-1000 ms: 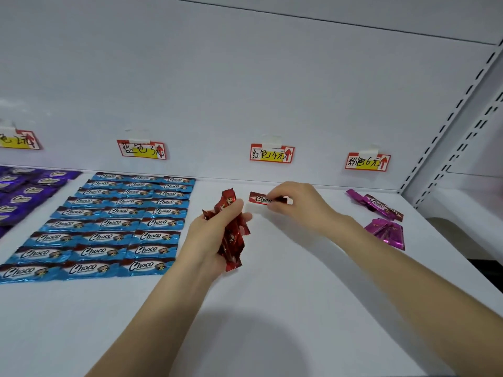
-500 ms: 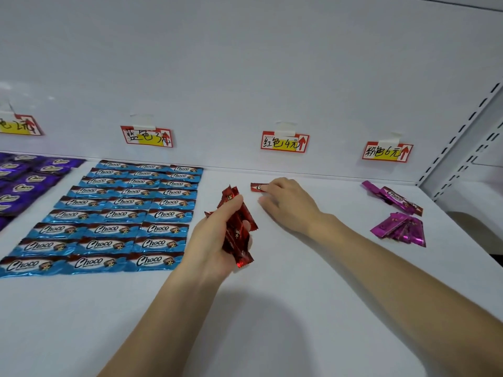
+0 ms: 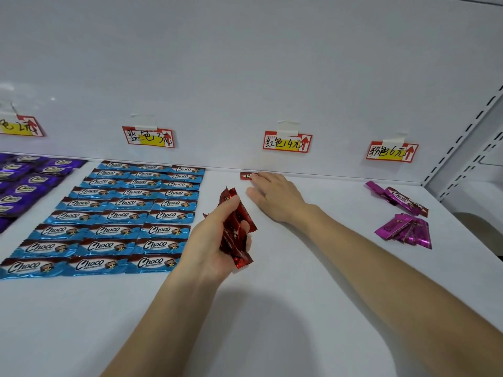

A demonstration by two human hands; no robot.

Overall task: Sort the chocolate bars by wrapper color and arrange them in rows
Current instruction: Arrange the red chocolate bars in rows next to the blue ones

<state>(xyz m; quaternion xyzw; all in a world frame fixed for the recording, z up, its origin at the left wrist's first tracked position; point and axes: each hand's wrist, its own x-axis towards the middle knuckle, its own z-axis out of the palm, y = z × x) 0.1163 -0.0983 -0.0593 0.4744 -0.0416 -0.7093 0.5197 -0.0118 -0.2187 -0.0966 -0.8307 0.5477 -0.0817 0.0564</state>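
My left hand (image 3: 211, 240) grips a bundle of red-wrapped chocolate bars (image 3: 235, 229) above the white shelf. One single red bar (image 3: 246, 175) lies flat at the back of the shelf, under the red price tag (image 3: 287, 142). My right hand (image 3: 275, 195) lies over that bar with fingers stretched out, fingertips pressing on it and hiding most of it. Blue bars (image 3: 122, 216) fill neat rows to the left. Purple bars (image 3: 24, 183) lie at the far left. A loose heap of pink bars (image 3: 402, 216) sits at the right.
The white shelf (image 3: 299, 308) ends in a white back wall with taped price tags: blue (image 3: 148, 136), pink (image 3: 390, 151), and one cut off at the left (image 3: 19, 126). A slotted upright post (image 3: 462, 137) bounds the shelf on the right.
My right hand carried the single red bar back to the rear wall and laid it flat, fingers now straightened over it. My left hand kept hold of its red bundle.
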